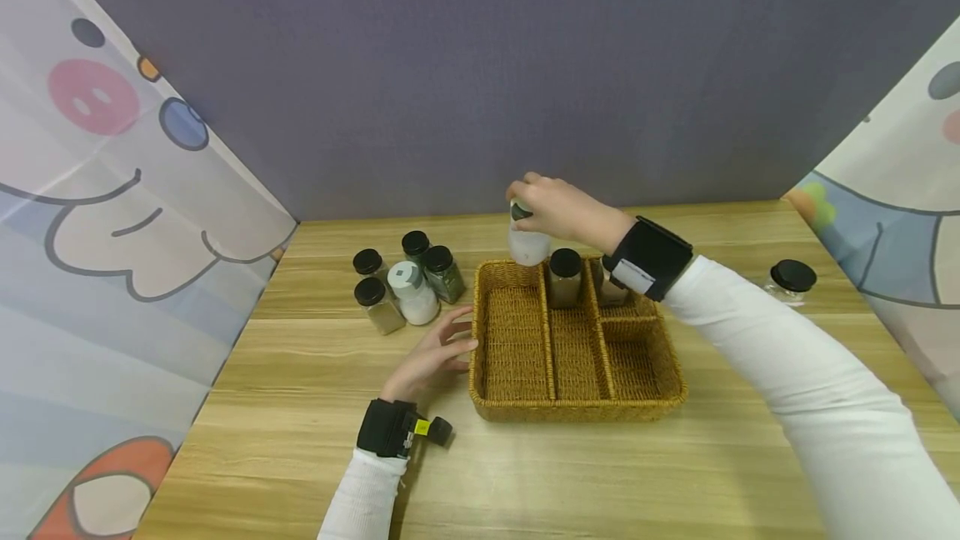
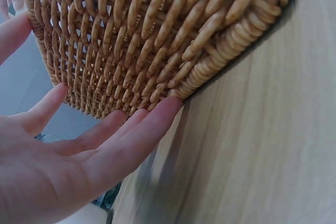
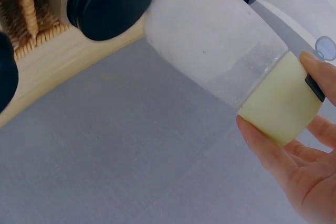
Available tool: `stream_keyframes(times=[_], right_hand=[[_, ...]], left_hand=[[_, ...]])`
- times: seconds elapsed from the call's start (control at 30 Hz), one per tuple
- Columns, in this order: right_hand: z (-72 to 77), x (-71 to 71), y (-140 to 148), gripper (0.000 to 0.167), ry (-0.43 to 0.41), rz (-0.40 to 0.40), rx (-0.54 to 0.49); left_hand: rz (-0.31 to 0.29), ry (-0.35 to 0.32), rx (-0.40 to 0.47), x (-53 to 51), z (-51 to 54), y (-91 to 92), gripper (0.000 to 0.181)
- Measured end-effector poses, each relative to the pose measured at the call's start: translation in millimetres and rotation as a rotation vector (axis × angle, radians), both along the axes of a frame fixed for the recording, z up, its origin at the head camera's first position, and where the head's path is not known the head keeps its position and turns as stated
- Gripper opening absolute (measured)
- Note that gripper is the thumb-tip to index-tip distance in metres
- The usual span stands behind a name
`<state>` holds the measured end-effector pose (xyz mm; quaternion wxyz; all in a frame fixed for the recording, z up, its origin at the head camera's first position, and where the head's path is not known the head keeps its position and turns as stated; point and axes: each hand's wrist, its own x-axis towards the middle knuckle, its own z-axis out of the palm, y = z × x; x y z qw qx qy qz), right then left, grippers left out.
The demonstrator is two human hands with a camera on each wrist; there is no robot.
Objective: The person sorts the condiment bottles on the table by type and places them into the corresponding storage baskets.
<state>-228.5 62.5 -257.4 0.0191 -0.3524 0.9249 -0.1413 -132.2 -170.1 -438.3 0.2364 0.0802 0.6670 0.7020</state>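
Note:
My right hand [image 1: 561, 207] pinches a seasoning shaker of white powder [image 1: 528, 248] by its cap, over the far end of the basket's left compartment. Up close in the right wrist view, the shaker [image 3: 210, 40] has a pale yellow-green cap [image 3: 281, 98] with a dark patch. Fairly straight fingers of my left hand [image 1: 431, 352] touch the left wall of the woven basket [image 1: 581, 412]; the left wrist view shows fingertips on the weave [image 2: 121, 40]. A black-lidded jar [image 1: 565, 282] stands in the middle compartment, another jar [image 1: 611, 290] in the far right one, partly behind my wrist.
Left of the basket, several black-lidded spice jars [image 1: 382, 311] cluster around a white shaker with a grey-green cap [image 1: 414, 294]. One black-lidded jar [image 1: 791, 277] stands at the right of the wooden table [image 1: 300, 423]. A grey panel [image 1: 465, 90] rises behind the table.

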Motion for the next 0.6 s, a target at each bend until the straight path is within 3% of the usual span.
stream_keyframes(times=[0.6], right_hand=[[-17.2, 12.5, -11, 0.043, -0.011, 0.060, 0.016]], left_hand=[[-0.015, 0.000, -0.009, -1.4, 0.1, -0.1, 0.064]])
